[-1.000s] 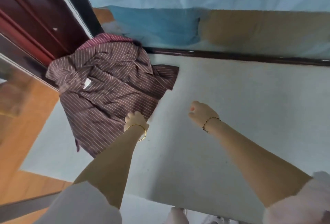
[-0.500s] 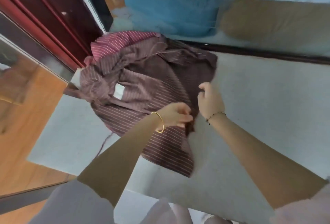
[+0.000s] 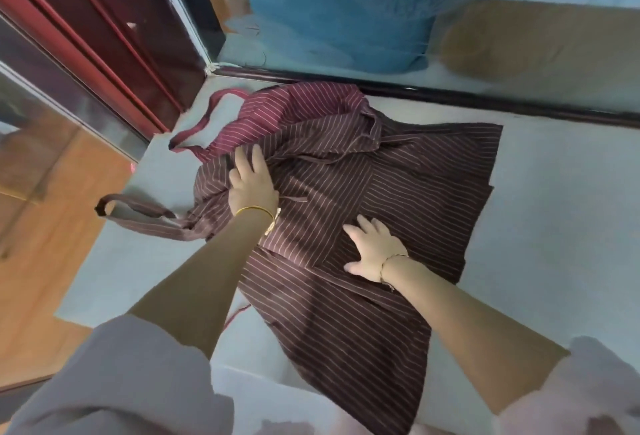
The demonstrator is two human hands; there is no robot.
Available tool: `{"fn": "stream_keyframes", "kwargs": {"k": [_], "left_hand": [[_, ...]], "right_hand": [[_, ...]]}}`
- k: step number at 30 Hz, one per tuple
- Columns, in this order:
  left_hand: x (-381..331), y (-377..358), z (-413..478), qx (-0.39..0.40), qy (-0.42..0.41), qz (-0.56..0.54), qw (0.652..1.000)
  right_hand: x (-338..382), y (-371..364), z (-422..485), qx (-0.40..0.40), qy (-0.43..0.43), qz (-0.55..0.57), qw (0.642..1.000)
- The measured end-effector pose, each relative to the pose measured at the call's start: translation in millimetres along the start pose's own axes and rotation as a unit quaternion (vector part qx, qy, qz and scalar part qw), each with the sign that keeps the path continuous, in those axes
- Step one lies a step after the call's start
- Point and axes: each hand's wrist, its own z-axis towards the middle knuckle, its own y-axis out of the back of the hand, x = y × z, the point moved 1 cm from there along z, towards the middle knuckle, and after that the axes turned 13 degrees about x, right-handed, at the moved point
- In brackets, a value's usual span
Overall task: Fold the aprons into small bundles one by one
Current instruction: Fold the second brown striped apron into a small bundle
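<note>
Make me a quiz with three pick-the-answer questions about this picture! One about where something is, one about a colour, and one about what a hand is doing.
1. Where is the red apron?
A) at the far end of the table, partly under the brown apron
B) on the floor
C) over an arm

2. What colour is the bangle on the left wrist?
A) green
B) gold
C) blue

3. How is the right hand?
A) in a fist
B) pinching a strap
C) flat on the brown apron, fingers spread

Answers:
1 A, its red stripes peek out beyond the brown cloth.
2 B, it shines yellow.
3 C, its fingers lie straight on the cloth.
</note>
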Motion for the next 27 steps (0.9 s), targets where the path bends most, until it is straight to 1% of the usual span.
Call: {"fn": "stream_keyframes", "kwargs": {"k": [2, 3, 5, 8, 10, 11, 12, 13, 14, 15, 16, 17, 18, 19, 20, 21, 22, 23, 24, 25, 27], "left_hand": [[7, 4, 11, 0.026, 0.025, 0.022, 0.999], [11, 7, 16, 0.027, 0.037, 0.028, 0.999], [22, 14, 29, 0.009, 0.054, 0.051, 0.997], [39, 31, 45, -0.035, 0.053, 0.117, 0.991], [44, 45, 52, -0.064, 0.044, 0.092, 0.993], [44, 54, 55, -0.074, 0.030, 0.052, 0.995], [42, 65, 56, -0.077, 0.007, -0.002, 0.997], [37, 77, 55, -0.075, -0.024, -0.063, 0.995], [31, 90, 53, -0.066, -0.062, -0.118, 0.989], [22, 104, 51, -0.056, -0.100, -0.156, 0.981], [13, 118, 47, -0.044, -0.135, -0.181, 0.973], [3, 133, 43, -0.024, -0.165, -0.201, 0.965], [-7, 145, 37, 0.011, -0.193, -0.219, 0.956], [-19, 157, 30, 0.056, -0.223, -0.234, 0.945], [-28, 165, 24, 0.104, -0.250, -0.247, 0.930], [-37, 172, 18, 0.150, -0.273, -0.261, 0.914], [-49, 179, 9, 0.189, -0.290, -0.267, 0.899], [-60, 185, -1, 0.214, -0.300, -0.258, 0.893], [-70, 189, -8, 0.222, -0.305, -0.225, 0.898], [-79, 194, -16, 0.220, -0.309, -0.169, 0.910], [-90, 200, -28, 0.221, -0.286, -0.041, 0.931]], "right_hand": [[14, 2, 9, -0.007, -0.001, -0.037, 0.999], [22, 3, 14, -0.014, -0.001, -0.051, 0.999], [37, 5, 28, -0.032, 0.004, -0.072, 0.997], [61, 15, 53, -0.061, 0.028, -0.088, 0.994], [75, 30, 71, -0.058, 0.052, -0.077, 0.994], [81, 41, 80, -0.045, 0.070, -0.047, 0.995], [83, 54, 87, -0.026, 0.095, 0.008, 0.995], [85, 68, 91, -0.007, 0.128, 0.085, 0.988], [85, 82, 92, -0.006, 0.161, 0.165, 0.973], [84, 96, 89, -0.040, 0.185, 0.229, 0.955], [81, 109, 81, -0.111, 0.192, 0.282, 0.933], [77, 124, 69, -0.205, 0.186, 0.332, 0.902], [73, 139, 53, -0.300, 0.184, 0.368, 0.861], [67, 154, 35, -0.374, 0.198, 0.372, 0.826], [63, 168, 20, -0.419, 0.225, 0.340, 0.811], [60, 181, 7, -0.435, 0.246, 0.284, 0.818], [54, 192, -7, -0.435, 0.250, 0.227, 0.835], [48, 200, -20, -0.428, 0.233, 0.185, 0.853], [42, 205, -31, -0.426, 0.213, 0.172, 0.862], [34, 208, -44, -0.436, 0.197, 0.184, 0.859], [17, 211, -68, -0.478, 0.160, 0.218, 0.836]]}}
